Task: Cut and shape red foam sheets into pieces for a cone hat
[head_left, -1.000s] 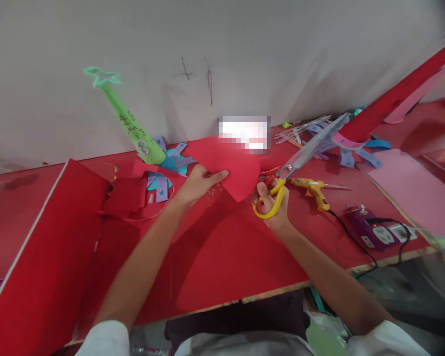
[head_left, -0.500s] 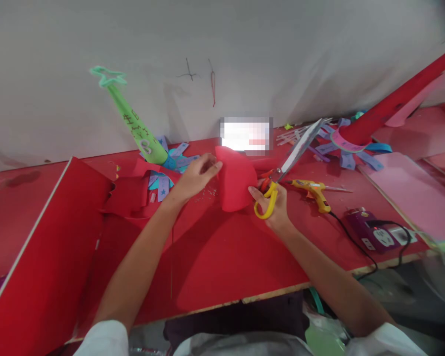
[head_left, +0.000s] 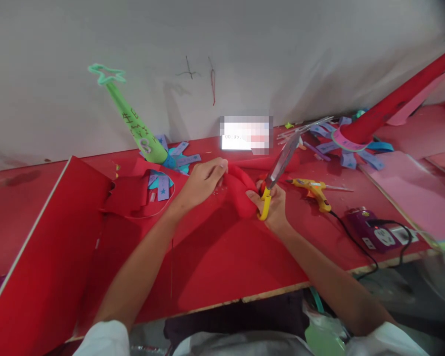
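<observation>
A green cone (head_left: 135,126) stood towards the back of the table (head_left: 226,264). The left hand (head_left: 207,179) pinched one edge of a curled red sheet (head_left: 241,195), which was held between both hands. The right hand (head_left: 276,206) was wrapped round the scissors (head_left: 282,160), its thumb at the sheet. Just beyond lay a glue gun (head_left: 314,189), then a purple adaptor (head_left: 373,231).

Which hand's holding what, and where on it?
Right hand: scissors, by the handles, thumb also against the curled red sheet. Left hand: that sheet, pinched at its left end.
</observation>
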The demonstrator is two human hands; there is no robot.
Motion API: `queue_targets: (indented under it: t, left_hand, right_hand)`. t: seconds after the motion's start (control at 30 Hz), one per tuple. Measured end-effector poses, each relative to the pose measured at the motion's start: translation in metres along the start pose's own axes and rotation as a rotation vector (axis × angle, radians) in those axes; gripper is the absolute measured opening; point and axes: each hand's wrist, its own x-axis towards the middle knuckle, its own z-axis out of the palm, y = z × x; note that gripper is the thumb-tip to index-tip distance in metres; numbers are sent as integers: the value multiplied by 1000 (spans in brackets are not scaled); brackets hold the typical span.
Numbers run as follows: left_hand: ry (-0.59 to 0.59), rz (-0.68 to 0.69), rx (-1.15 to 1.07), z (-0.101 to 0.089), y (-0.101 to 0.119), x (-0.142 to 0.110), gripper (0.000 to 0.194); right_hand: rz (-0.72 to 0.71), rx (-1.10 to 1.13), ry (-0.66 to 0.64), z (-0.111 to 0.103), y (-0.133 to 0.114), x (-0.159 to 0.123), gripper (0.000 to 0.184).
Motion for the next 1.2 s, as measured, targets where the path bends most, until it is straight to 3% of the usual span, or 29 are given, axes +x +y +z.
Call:
queue_targets:
  t: [0.13,0.27,0.4,0.5,0.57,0.63,1.2]
  left_hand:
    - [98,16,62,-14,-4,5,47]
    - [79,12,151,-35,-6,7,14]
    - [104,-39,163,-55,-12,6,52]
    - [89,-76,152,-63,-16,6,42]
    - [85,-84,158,-65,-18,6,23]
    - [77,-86,171,-65,-19,7,15]
    - [81,-90,143,-67,-17,6,16]
  right_hand:
    - [-17,20,19,-2,-5,3,53]
    - [-70,9,88,-4,-8,5,47]
    - [-75,44,162,-4,-6,6,40]
    - [-66,89,180,-3,-7,7,42]
    - [-66,120,190,-3,-9,9,44]
    - [-66,125,192,-3,-9,10,47]
    - [-70,124,179,-6,-7,12,42]
